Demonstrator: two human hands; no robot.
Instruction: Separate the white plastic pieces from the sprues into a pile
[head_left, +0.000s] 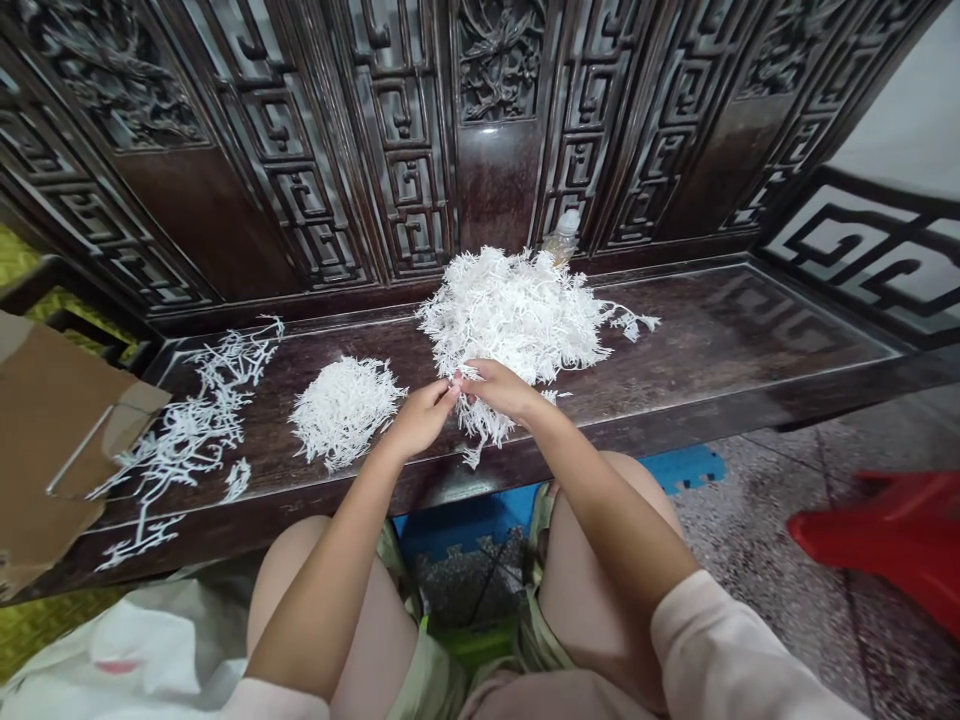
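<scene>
At the front edge of a large heap of white branching pieces [517, 310], my two hands meet, fingertips close together. My left hand [421, 420] is closed in a pinch, and what sits in its fingers is too small to make out. My right hand [496, 388] is closed on a white branching piece [486, 425], some of which hangs below the fingers. Left of my hands lies a smaller mound of short white bits [346, 408]. Farther left, bare white branched stems [191, 435] are scattered on the dark wooden bench [697, 350].
A cardboard box [52, 440] stands at the left end. Behind the heap is a clear bottle [564, 238] against the carved wooden backrest [497, 185]. A white bag [150, 640] lies at lower left, and a red plastic object [885, 540] is at right.
</scene>
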